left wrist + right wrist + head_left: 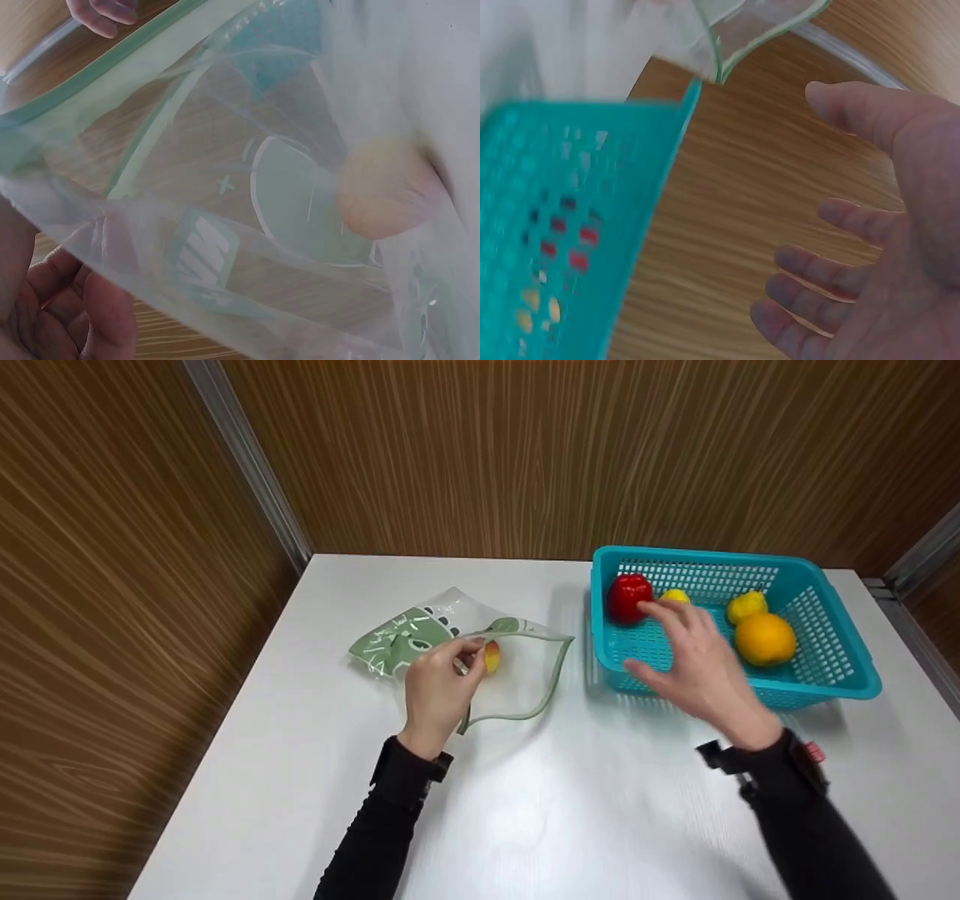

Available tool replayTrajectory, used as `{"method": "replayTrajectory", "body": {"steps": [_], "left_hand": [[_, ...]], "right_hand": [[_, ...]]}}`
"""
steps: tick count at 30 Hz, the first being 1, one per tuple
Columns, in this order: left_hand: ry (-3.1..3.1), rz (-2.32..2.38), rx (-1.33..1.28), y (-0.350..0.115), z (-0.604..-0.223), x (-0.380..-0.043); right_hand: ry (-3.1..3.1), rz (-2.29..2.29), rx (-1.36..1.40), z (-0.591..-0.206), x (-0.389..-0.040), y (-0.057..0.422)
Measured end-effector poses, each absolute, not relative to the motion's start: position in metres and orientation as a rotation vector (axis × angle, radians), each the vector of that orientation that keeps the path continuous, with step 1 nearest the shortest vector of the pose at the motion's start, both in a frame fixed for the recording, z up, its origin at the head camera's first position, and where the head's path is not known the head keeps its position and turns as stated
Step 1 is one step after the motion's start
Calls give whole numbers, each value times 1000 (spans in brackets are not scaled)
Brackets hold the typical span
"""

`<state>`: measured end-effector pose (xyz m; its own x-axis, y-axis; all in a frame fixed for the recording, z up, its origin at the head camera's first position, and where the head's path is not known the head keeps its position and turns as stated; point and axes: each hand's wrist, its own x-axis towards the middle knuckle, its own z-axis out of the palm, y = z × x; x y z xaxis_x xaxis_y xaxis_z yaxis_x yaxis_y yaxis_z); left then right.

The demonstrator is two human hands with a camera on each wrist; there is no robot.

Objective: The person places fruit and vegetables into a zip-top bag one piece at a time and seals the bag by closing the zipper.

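My left hand (439,686) pinches the rim of a clear zip bag (517,690) with a green edge and a green cartoon print. The bag's mouth gapes toward the right. Inside it lies a yellow-and-red fruit (390,187), partly hidden behind my fingers in the head view. My right hand (701,660) hovers over the near side of a turquoise basket (814,690), thumb and fingers spread, holding nothing. Close to its fingertips in the head view is a red apple (628,598) in the basket's left corner.
Also in the basket are an orange (765,639), a yellow pear (747,606) and another yellow fruit (676,595), partly covered by my right hand. Wood-grain panels (450,457) stand behind and left of the white table (570,810).
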<state>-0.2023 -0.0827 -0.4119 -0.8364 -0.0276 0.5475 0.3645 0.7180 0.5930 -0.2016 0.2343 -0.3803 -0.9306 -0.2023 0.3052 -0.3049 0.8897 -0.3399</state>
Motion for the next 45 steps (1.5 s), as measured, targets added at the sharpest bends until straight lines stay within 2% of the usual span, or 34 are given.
{"method": "replayTrajectory", "body": {"steps": [10,24,36,45], "left_hand": [[-2397,-987,-258,-80,-409,-203],[-2372,-972,-263,-85,-409,-198],[-2387,-980,-246,-86,-410,-196],[-2385,-985,-254,-85,-410,-195]], "right_hand": [[-2933,398,216,-345,-232,313],[-3271,63,117,-358,-276,394],[-3417,-147,310,-365,-299,402],[-3467,-212,329,-383,-303,397]]}}
